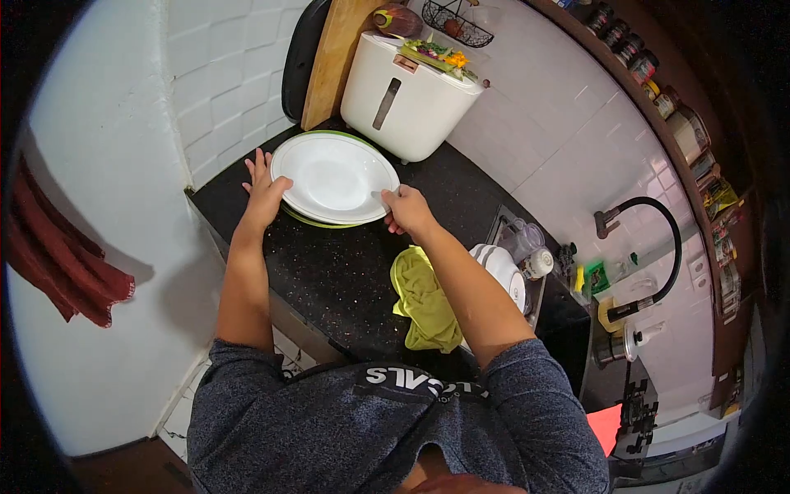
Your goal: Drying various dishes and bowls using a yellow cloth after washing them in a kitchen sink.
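A white plate point(333, 176) with a thin dark line near its rim lies over one or more plates, with a green rim point(321, 223) showing below it, at the back of the dark speckled countertop point(327, 278). At its left edge is my left hand point(265, 191), the thumb on the rim and the other fingers spread outward. My right hand point(408, 210) grips the right edge, thumb on top and fingers curled beneath. Nearer to me, beside my right forearm, lies a crumpled yellow-green cloth point(426, 302).
Behind the plates stands a white container point(407, 99), beside a wooden board point(333, 62). Right of my forearm are striped bowls point(503, 272), a cup point(537, 264) and a black faucet point(676, 247). A red cloth point(68, 253) hangs at the left wall.
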The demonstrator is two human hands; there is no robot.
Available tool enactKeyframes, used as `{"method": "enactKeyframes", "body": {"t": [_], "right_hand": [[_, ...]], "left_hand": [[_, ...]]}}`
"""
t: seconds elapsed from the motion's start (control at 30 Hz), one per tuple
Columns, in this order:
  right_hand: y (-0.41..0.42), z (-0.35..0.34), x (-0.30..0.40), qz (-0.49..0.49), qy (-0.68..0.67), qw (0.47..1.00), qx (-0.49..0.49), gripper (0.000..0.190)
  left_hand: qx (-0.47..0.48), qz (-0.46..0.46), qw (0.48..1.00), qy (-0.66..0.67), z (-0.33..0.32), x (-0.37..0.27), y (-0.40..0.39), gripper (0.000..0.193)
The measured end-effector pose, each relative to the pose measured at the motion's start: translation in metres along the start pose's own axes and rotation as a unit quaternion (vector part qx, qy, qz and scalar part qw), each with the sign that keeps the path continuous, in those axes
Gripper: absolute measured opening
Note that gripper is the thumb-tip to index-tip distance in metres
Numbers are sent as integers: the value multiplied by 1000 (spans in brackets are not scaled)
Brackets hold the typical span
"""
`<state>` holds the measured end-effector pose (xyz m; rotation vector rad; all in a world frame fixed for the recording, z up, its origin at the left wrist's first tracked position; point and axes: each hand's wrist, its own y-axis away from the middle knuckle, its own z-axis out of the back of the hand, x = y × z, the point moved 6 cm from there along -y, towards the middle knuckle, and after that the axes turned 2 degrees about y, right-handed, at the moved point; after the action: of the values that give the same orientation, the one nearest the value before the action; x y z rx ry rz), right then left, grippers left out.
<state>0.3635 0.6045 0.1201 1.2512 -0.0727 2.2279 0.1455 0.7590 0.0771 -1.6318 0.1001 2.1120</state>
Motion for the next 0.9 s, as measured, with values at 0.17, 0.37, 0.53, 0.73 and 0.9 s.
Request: {"method": "enactKeyframes", "body": {"t": [0.17,0.37,0.53,0.73,0.9], "right_hand": [[3,-3,2,0,25,1000,-12,30],[1,0,3,-5,88,996,-34,37],[4,-8,3,1,58,997,-41,44],[17,-3,-2,68,180,979,-63,66],[79,-5,15,182,418,889,-41,68]], "left_hand": [[5,-4,1000,-1,-1,4,-2,81],[21,-17,1000,7,-5,0,-4,80],[59,-26,995,79,-5,19,-12,76],[67,-46,987,137,-12,13,-14,68],[56,-46,988,136,-11,20,-13,68]]}}
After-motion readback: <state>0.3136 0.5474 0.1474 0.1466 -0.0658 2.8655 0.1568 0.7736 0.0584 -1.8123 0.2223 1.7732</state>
